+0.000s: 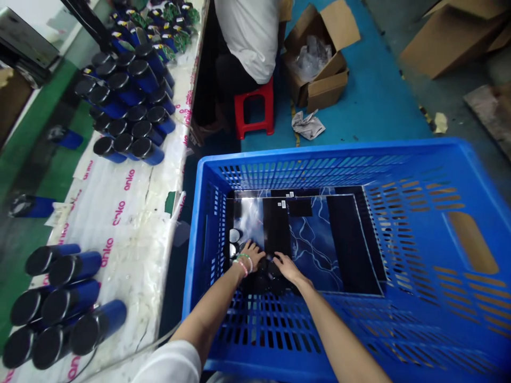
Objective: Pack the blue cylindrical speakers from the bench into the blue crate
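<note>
Blue floor and brown cardboard boxes point(319, 53) fill the background, where another person in a white shirt point(249, 37) sits on a red stool point(255, 109). On the left, a long table point(131, 213) with white plastic cover carries groups of dark blue cylinders point(131, 101) lying on their sides. In front stands a big blue crate point(399, 239). Both hands are deep inside it, at the bottom near the left corner. The left hand point(251, 255) has its fingers spread apart over small round black pieces point(265, 279). The right hand point(287, 267) lies just beside, fingers slightly apart, touching the same pieces. Dark glossy sheets point(319, 239) with lightning pattern cover the crate bottom.
</note>
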`<state>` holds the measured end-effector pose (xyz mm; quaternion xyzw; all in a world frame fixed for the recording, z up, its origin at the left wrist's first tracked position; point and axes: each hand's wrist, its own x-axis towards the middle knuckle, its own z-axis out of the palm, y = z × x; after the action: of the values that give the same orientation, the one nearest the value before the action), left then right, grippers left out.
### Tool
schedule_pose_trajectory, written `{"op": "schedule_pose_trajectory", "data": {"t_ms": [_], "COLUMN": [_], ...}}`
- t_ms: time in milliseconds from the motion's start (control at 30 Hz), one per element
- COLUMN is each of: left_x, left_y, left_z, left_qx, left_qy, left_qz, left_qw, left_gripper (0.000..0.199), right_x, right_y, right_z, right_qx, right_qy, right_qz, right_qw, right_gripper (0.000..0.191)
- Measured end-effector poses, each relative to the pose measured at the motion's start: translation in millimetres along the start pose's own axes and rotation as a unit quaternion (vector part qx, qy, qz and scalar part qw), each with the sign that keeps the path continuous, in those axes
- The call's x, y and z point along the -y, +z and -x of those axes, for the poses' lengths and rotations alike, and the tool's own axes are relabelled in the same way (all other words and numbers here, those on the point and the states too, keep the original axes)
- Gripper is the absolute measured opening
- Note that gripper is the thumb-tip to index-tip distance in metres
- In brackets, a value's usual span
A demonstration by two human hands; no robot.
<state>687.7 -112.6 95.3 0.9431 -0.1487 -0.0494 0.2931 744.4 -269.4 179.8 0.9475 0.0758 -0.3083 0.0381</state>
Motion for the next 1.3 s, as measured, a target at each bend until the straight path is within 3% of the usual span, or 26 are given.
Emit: {"op": "schedule_pose_trajectory", "data": {"t_ms": [100, 267, 400, 533, 667, 767, 867, 933, 967, 1000, 1033, 1067, 1133, 1167, 1233, 1300], "left_x": [18, 29, 31, 30, 18, 0, -6, 10, 25, 46, 72, 102, 168, 200, 254, 287], "left_y": [-7.9, -22.0, -28.9, -25.0, -26.5, -56.5, -124.6, -182.7, -211.1, -236.7, -258.4, -275.4, -295.2, -299.0, -298.9, -293.5], "left_z": [6, 6, 3, 7, 15, 25, 50, 83, 105, 130, 155, 180, 219, 232, 243, 238], "left_qx": [0.009, 0.077, 0.113, 0.111, 0.117, 0.080, 0.013, -0.053, -0.113, -0.206, -0.301, -0.379, -0.480, -0.501, -0.481, -0.433], "left_qy": [-0.014, -0.007, -0.005, 0.000, 0.001, -0.026, -0.012, 0.038, 0.058, 0.094, 0.085, 0.034, -0.119, -0.201, -0.357, -0.432], "left_qz": [-0.007, -0.025, -0.038, -0.043, -0.037, -0.016, 0.026, 0.070, 0.094, 0.151, 0.200, 0.214, 0.150, 0.111, 0.099, 0.139], "left_qw": [1.000, 0.997, 0.993, 0.993, 0.992, 0.996, 1.000, 0.995, 0.987, 0.962, 0.928, 0.900, 0.856, 0.834, 0.794, 0.779], "left_gripper": [0.045, 0.043, 0.043, 0.053, 0.042, 0.048, 0.043, 0.038, 0.038, 0.038, 0.039, 0.037, 0.029, 0.029, 0.050, 0.071], "right_x": [13, 31, 36, 37, 41, 44, 62, 96, 122, 153, 188, 226, 305, 343, 412, 467], "right_y": [5, 12, 7, 5, 12, 8, -20, -52, -69, -85, -100, -111, -127, -130, -133, -134], "right_z": [3, 8, 8, 6, 8, 10, 6, 2, 0, 1, 4, 9, 22, 28, 37, 40], "right_qx": [0.039, 0.076, 0.079, 0.079, 0.084, 0.049, -0.095, -0.260, -0.344, -0.413, -0.457, -0.470, -0.429, -0.393, -0.315, -0.261], "right_qy": [-0.041, -0.047, -0.059, -0.076, -0.073, -0.078, -0.119, -0.188, -0.235, -0.293, -0.351, -0.404, -0.512, -0.545, -0.547, -0.482], "right_qz": [0.033, 0.098, 0.123, 0.143, 0.146, 0.138, 0.127, 0.072, 0.028, -0.019, -0.050, -0.058, 0.030, 0.106, 0.257, 0.372], "right_qw": [0.998, 0.991, 0.987, 0.984, 0.983, 0.986, 0.980, 0.944, 0.909, 0.862, 0.816, 0.783, 0.744, 0.733, 0.731, 0.749], "right_gripper": [0.052, 0.068, 0.067, 0.060, 0.063, 0.058, 0.055, 0.049, 0.046, 0.043, 0.042, 0.044, 0.048, 0.052, 0.068, 0.089]}}
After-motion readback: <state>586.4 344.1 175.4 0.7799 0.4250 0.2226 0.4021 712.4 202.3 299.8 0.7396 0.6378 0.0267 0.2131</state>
